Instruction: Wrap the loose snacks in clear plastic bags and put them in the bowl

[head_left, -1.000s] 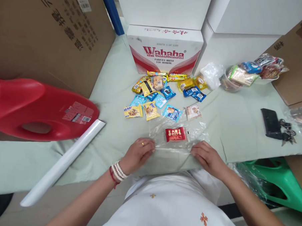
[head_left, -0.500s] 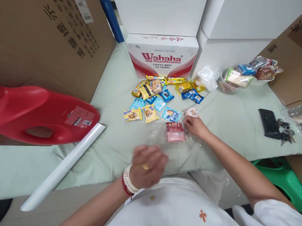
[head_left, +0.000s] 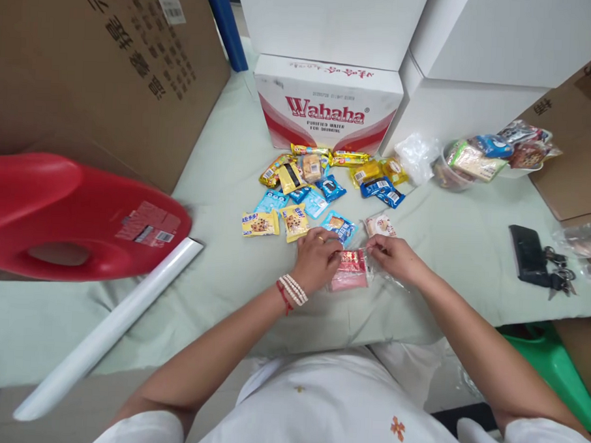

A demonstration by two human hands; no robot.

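A red and pink snack packet (head_left: 351,271) lies in or on a clear plastic bag (head_left: 389,275) near the table's front edge. At the bag's upper right edge, the fingers of my right hand (head_left: 396,257) are pinched together on the film. My left hand (head_left: 317,261), with a ring and bead bracelets, is closed over the bag's left side by the red packet; its fingertips are partly hidden. Just beyond my hands lie a blue snack packet (head_left: 341,229) and a whitish one (head_left: 380,226). Two yellow cookie packets (head_left: 261,224) sit to the left.
Several more snacks (head_left: 291,177) lie before a Wahaha carton (head_left: 330,109). On the right are crumpled plastic (head_left: 416,156), a tub of snacks (head_left: 453,173) and a black pouch with keys (head_left: 529,255). A red jug (head_left: 95,206) and white roll (head_left: 109,327) occupy the left.
My left hand has moved forward from near my body onto the bag and closed there. My right hand keeps its pinch at the bag's right edge. The view has shifted slightly.
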